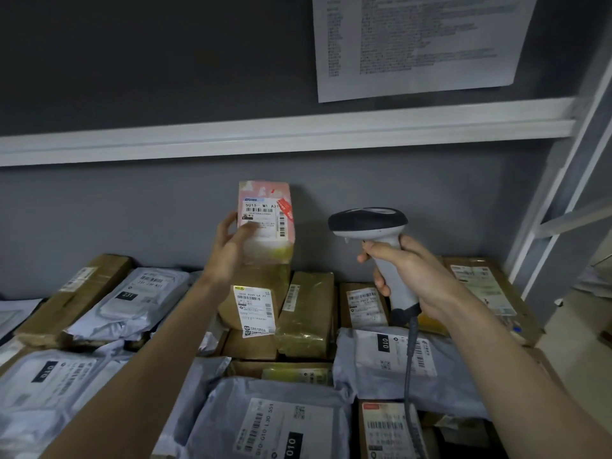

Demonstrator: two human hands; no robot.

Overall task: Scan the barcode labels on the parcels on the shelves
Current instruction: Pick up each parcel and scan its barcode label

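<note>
My left hand (231, 250) grips a small pink parcel (266, 220) by its lower left side and holds it upright near the grey back wall. Its white barcode label (261, 213) faces me. My right hand (402, 270) is shut on the handle of a grey and black barcode scanner (369, 223). The scanner's head sits just right of the pink parcel, level with it and a small gap apart. Its cable (410, 366) hangs down over the parcels below.
The shelf below is packed with brown cardboard boxes (308, 313) and grey plastic mailers (132, 299), most with labels face up. A white shelf rail (298, 130) crosses above. A printed sheet (417, 44) hangs on the wall, and a white shelf upright (569, 200) stands at the right.
</note>
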